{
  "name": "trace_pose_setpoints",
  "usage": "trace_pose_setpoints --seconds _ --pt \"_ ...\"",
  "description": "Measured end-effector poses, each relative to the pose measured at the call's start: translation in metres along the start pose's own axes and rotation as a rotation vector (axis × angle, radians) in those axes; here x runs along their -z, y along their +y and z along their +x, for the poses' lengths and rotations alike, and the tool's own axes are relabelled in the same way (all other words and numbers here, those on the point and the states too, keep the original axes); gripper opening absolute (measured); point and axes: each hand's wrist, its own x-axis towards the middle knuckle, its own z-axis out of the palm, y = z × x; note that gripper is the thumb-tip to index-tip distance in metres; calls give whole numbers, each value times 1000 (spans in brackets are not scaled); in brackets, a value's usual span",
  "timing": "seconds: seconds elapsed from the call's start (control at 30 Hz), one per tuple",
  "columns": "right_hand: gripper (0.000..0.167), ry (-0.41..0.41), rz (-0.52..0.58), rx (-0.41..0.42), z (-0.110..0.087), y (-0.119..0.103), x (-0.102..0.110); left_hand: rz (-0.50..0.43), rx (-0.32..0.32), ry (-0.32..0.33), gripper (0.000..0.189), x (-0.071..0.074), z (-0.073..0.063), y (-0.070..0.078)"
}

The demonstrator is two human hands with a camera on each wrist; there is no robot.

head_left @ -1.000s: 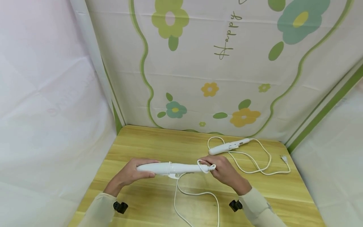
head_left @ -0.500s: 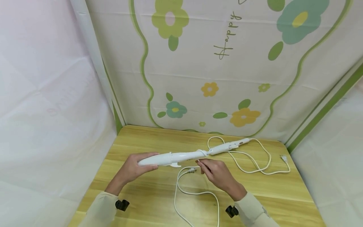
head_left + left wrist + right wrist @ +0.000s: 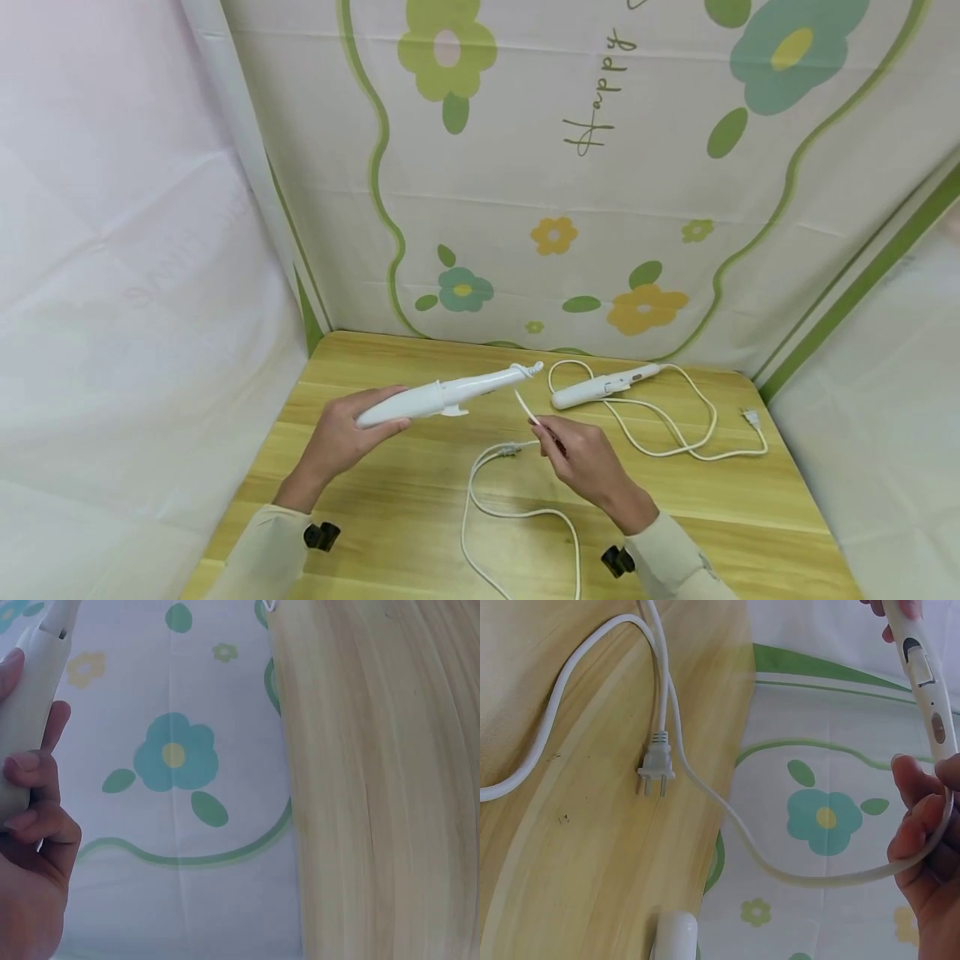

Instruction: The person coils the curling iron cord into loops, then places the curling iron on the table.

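A white curling iron [image 3: 435, 398] is held above the table, its cord end tilted up to the right. My left hand [image 3: 337, 437] grips its thick end between thumb and fingers; the left wrist view shows those fingers [image 3: 41, 776] curled round the white body. At the other end, the iron's cord [image 3: 525, 406] loops near the handle tip. My right hand [image 3: 588, 458] pinches this cord below the handle, and in the right wrist view the cord [image 3: 825, 881] hangs in a curve from those fingers. Its plug [image 3: 510, 450] lies on the table.
A second white curling iron [image 3: 592, 392] lies at the back right of the wooden table [image 3: 405, 362], its cord spread to the right with a plug [image 3: 752, 419]. Flower-printed cloth [image 3: 495, 175] stands behind the table, and white cloth [image 3: 135, 250] hangs at the left.
My right hand has come off the iron's cord end, moved down and now pinches the cord. The iron's cord end has swung upward while my left hand keeps its grip.
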Motion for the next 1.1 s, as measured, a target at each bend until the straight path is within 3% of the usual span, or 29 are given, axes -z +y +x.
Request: trace_pose_setpoints --seconds 0.13,0.23,0.33,0.5,0.7,0.8,0.93,1.1 --pt "8 -9 20 22 -4 3 5 24 43 47 49 1 0 -3" --pt "24 23 -10 95 -3 8 12 35 73 48 48 2 0 -5" --pt "31 80 -56 181 3 14 19 65 65 -13 47 2 -1 -6" --pt "28 116 -81 259 15 21 26 76 68 -199 46 1 -3 -8" --pt "28 60 -82 237 22 29 27 -54 66 -387 46 2 -5 -8" --pt "32 26 -75 225 22 33 26 -119 104 -447 48 3 -6 -8" --pt "35 -14 -42 231 21 37 21 -210 120 -480 46 6 -8 -6" --pt "31 -60 -16 224 17 35 13 -347 108 -467 43 8 -10 -9"
